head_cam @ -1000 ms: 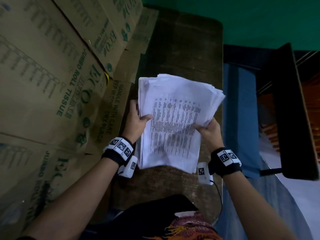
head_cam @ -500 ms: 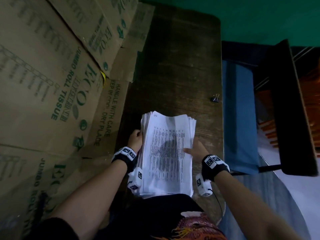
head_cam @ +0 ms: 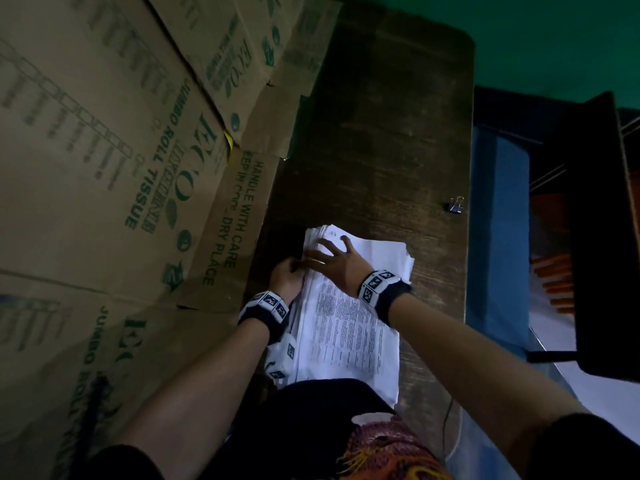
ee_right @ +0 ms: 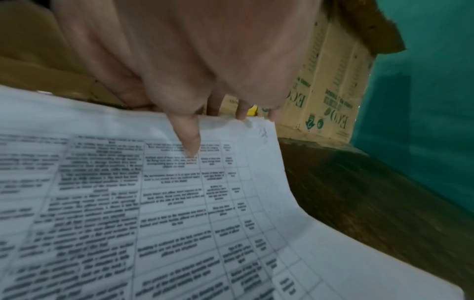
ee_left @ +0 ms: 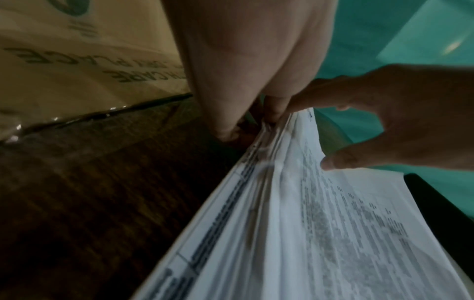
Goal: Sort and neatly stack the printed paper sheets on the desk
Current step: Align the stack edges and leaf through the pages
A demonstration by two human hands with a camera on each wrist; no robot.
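A thick stack of printed sheets point(head_cam: 349, 327) lies on the dark wooden desk point(head_cam: 381, 133), its near end over the desk's front edge by my lap. My left hand point(head_cam: 298, 270) sits at the stack's left edge, fingers curled and pinching that edge point(ee_left: 271, 115). My right hand point(head_cam: 329, 252) reaches across the top toward the far left corner, fingers spread and fairly straight. In the right wrist view the thumb point(ee_right: 189, 146) presses on the top sheet point(ee_right: 153, 203) and the fingertips lie at its far edge. The sheet edges point(ee_left: 259, 182) are slightly uneven.
Large cardboard boxes point(head_cam: 104, 133) stand along the desk's left side, close to the stack. A black binder clip point(head_cam: 455, 205) lies near the desk's right edge. A blue surface point(head_cam: 498, 237) and a dark board point(head_cam: 595, 220) lie beyond the right edge.
The stack, held up and fanned a second ago, now lies flat on the desk. My right hand moved from the right side across the top to the far left corner.
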